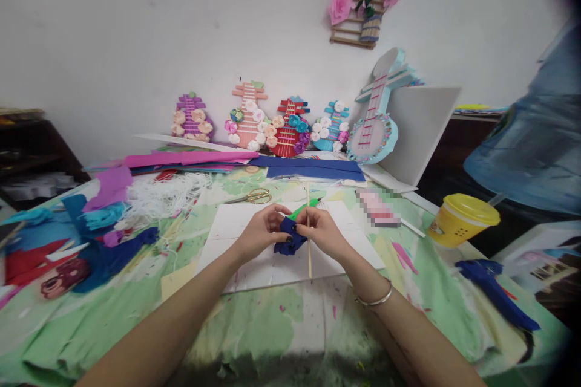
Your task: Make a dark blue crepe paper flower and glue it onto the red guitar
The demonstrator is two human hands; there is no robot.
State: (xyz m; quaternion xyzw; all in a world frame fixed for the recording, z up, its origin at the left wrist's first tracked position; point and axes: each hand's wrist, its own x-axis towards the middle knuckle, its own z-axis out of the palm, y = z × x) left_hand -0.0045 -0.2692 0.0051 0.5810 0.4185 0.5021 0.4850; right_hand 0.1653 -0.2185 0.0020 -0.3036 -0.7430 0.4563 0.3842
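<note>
Blue paper [285,247], all bunched up, is held just above the white board [358,248], pretty much mid-view. It's too crumpled for me to make out a clear long axis. The stick [310,263] right beside it is easier: thin, pale, its long axis running away from the person, one end toward their body and the other toward the wall.

Left hand [259,233] has its fingers curled and pinches the paper between thumb and fingertips. Right hand [321,234] is closed too, thumb and fingers on the paper's other edge, with the stick running through that grip. Both forearms reach forward and angle inward, so the hands nearly meet; a bracelet [376,298] sits on the right wrist.

Further out, a green pen [300,210] is just behind the fingers, gold-handled scissors [258,195] lie past the board, and a yellow cup [463,221] stands off right.
</note>
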